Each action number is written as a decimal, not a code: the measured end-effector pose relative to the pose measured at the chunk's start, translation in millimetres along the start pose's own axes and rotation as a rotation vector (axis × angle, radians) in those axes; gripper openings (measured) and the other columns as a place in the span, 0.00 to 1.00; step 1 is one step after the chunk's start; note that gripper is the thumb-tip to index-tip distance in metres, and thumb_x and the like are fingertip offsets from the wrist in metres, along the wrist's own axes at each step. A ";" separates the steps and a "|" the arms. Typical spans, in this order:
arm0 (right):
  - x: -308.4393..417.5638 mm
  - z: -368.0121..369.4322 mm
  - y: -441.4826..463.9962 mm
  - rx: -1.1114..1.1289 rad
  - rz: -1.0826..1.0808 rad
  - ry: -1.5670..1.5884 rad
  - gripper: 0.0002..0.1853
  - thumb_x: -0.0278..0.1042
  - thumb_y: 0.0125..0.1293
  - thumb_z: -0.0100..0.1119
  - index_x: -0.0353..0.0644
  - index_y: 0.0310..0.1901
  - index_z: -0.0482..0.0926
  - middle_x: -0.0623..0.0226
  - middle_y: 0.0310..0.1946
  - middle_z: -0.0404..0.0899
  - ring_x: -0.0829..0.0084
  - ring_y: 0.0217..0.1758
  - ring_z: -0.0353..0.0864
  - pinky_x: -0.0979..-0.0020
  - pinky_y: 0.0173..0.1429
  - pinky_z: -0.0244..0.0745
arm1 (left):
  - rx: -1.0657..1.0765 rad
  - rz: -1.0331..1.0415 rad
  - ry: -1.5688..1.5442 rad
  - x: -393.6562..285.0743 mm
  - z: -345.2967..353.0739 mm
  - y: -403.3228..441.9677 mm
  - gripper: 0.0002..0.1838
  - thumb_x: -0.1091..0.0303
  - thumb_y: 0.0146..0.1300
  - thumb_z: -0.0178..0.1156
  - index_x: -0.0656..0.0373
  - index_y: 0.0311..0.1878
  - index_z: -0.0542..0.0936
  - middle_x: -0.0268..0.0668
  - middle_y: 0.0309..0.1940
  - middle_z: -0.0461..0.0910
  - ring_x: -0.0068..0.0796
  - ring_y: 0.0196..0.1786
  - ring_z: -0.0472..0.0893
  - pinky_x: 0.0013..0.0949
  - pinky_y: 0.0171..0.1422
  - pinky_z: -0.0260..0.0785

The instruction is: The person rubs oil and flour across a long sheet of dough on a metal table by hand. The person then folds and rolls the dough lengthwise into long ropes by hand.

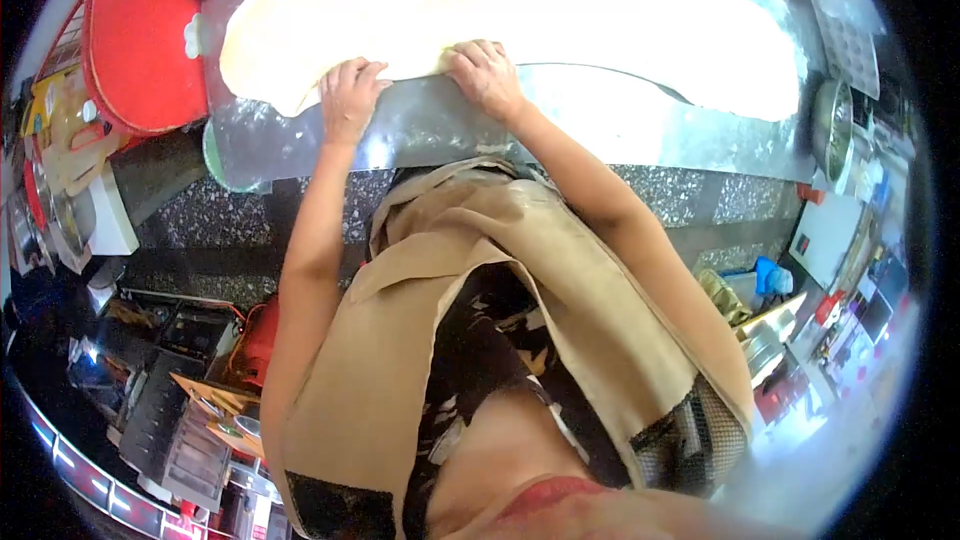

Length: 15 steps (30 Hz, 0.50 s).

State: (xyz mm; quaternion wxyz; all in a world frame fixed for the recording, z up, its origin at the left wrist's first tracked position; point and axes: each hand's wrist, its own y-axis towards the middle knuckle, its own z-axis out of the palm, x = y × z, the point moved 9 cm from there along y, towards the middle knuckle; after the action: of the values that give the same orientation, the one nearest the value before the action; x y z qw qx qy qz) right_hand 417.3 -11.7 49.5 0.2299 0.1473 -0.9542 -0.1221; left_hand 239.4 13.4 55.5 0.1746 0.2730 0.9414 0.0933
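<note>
Item 1: broad, cream-white, thin-looking dough-like sheet (560, 0), 1 pc. Loc.: on grey, shiny, white-smudged worktop (270, 145), directly in front of person; far edge partly cut off by frame (glare blanks most surface detail). Orient.: long axis L–R, crosswise to person; one end points L, other R; near edge roughly follows worktop front, wavier toward L end.

Handling (est.): soft, limp, stretchy; prob. heavy as a whole, light at any one edge; may tear or thin if pulled at a single pt.; poss. slick where floured. Best hold: near edge, hands apart, pressure spread along fingers.

Item 2: bare left hand (350, 98), back up, fingers bent over near edge, touching; pinch or mere press, can't tell (undersides hidden).

Item 3: bare right hand (487, 78), fingers half curled on same edge, nearer mid-length; grip beneath, can't tell.

Adj.: red, round-cornered, padded-looking panel (145, 50), L of worktop; round, silvery metal bowl (833, 125), R side.
</note>
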 end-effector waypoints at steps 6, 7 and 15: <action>-51.3 30.7 51.9 0.389 0.403 0.219 0.11 0.46 0.60 0.60 0.47 0.34 0.80 0.65 0.36 0.81 0.62 0.45 0.79 0.59 0.54 0.69 | 0.206 -0.337 -0.120 46.5 18.1 52.2 0.06 0.61 0.57 0.61 0.49 0.36 0.82 0.35 0.41 0.75 0.41 0.49 0.74 0.46 0.54 0.63; -44.9 19.1 62.9 0.239 0.271 0.048 0.13 0.48 0.59 0.60 0.47 0.32 0.80 0.65 0.34 0.80 0.62 0.42 0.79 0.58 0.52 0.69 | 0.169 -0.380 0.107 40.6 7.9 62.3 0.06 0.62 0.59 0.59 0.50 0.37 0.81 0.36 0.43 0.74 0.43 0.50 0.74 0.47 0.55 0.62; -37.2 4.5 34.8 -0.126 0.216 -0.108 0.12 0.46 0.58 0.61 0.47 0.33 0.77 0.67 0.33 0.76 0.64 0.41 0.77 0.61 0.49 0.68 | -0.165 0.015 -0.105 -65.2 37.5 41.0 0.11 0.64 0.58 0.59 0.47 0.45 0.76 0.34 0.45 0.74 0.40 0.53 0.71 0.48 0.58 0.58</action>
State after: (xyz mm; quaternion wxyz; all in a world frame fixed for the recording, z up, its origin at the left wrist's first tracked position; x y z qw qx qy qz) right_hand 439.0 33.8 41.1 0.1990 0.0221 -0.9659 -0.1639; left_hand 324.9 14.9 50.2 0.2447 0.2691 0.9181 0.1573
